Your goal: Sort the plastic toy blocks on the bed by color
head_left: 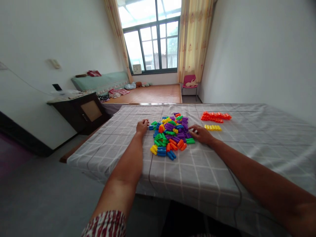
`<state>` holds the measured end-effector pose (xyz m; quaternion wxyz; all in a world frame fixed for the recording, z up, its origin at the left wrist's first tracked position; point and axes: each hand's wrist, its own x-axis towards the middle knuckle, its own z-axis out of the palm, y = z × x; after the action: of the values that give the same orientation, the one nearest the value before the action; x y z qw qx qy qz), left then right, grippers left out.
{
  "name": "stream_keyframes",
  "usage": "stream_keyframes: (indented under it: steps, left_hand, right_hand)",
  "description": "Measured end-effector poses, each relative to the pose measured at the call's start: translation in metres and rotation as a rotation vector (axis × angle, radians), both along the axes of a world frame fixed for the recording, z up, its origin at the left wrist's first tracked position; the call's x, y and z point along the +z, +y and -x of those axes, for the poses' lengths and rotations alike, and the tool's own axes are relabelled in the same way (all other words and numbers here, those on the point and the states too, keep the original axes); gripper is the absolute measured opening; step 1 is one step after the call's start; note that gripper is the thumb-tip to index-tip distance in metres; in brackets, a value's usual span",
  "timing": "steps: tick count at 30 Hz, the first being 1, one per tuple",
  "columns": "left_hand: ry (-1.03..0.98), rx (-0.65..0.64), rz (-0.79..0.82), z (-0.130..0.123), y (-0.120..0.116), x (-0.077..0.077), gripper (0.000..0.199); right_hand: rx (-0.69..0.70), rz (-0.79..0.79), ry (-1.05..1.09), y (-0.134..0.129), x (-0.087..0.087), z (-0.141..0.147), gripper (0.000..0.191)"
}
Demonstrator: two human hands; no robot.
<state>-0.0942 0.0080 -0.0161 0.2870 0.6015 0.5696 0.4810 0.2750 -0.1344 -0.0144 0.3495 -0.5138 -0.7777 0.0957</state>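
A heap of plastic tube-like building pieces (170,126) in purple, green, blue, orange and yellow lies between my two hands on the checked grey tablecloth. Just left of the heap rests my left hand (142,127), its fingers loosely bent and slightly apart, close to some blue pieces (151,128). Nothing shows in it. On the opposite side, my right hand (200,134) is open, fingers reaching toward the purple pieces (182,135) at the heap's edge. A green piece (190,141) lies below its fingertips. Whether those fingertips touch a piece, I cannot tell.
Beyond my right hand lie a row of joined yellow pieces (213,127) and a longer cluster of orange pieces (216,117). The tablecloth (118,131) drapes over the near table edge. Behind stand a bed (158,93), a dark cabinet (86,113) and a pink chair (189,80).
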Motion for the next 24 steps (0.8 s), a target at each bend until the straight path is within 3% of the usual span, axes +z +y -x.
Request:
stream_keyframes:
  steps: [5, 8, 11, 16, 18, 20, 24]
  left_hand:
    - [0.083, -0.091, -0.065, 0.003, 0.006, -0.009, 0.031]
    - [0.133, -0.092, -0.061, 0.003, 0.006, -0.007, 0.031]
    - [0.166, -0.098, -0.059, 0.003, 0.004, -0.006, 0.031]
    - [0.117, -0.112, -0.056, 0.004, 0.004, -0.006, 0.030]
    - [0.093, -0.118, -0.058, 0.006, 0.006, -0.006, 0.030]
    - [0.088, -0.128, -0.053, 0.007, 0.007, -0.005, 0.030]
    - [0.102, -0.144, -0.047, 0.008, 0.008, -0.003, 0.032]
  right_hand:
    - [0.147, -0.196, -0.085, 0.003, 0.029, 0.032, 0.024]
    - [0.068, -0.242, -0.135, 0.024, 0.056, 0.061, 0.023]
    - [-0.009, -0.214, -0.240, 0.055, 0.072, 0.093, 0.027]
    - [-0.022, 0.001, -0.473, 0.086, 0.076, 0.124, 0.028]
    - [-0.047, 0.029, -0.386, 0.085, 0.078, 0.122, 0.027]
    - [-0.080, 0.049, -0.160, 0.078, 0.081, 0.110, 0.031]
    - [-0.090, 0.244, 0.336, 0.052, 0.082, 0.053, 0.041]
